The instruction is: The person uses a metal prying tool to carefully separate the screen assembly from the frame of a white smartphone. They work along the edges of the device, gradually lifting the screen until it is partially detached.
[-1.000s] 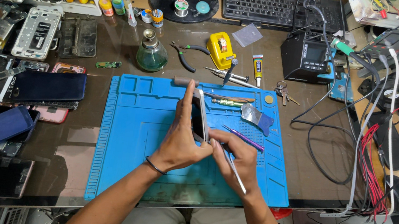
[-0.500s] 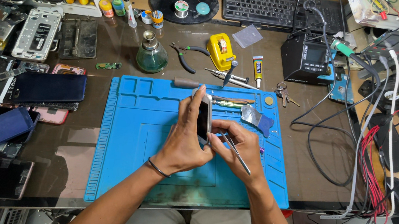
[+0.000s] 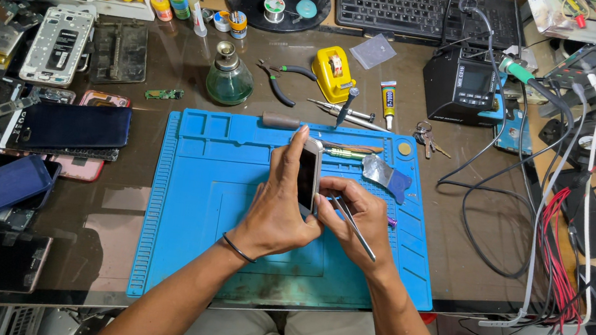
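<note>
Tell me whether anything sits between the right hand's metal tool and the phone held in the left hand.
Nothing visible does. The left hand holds the phone upright on its edge above the blue mat. The right hand grips the thin metal tool right beside the phone's lower edge; the exact contact point is hidden by fingers.

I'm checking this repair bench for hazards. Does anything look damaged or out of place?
Yes: bare phone frames and loose parts lie strewn at the left. The phone stands on edge between the left hand and right hand, over the blue mat.

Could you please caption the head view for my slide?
Left hand holds a phone on edge over a blue mat; right hand holds tweezers.
</note>
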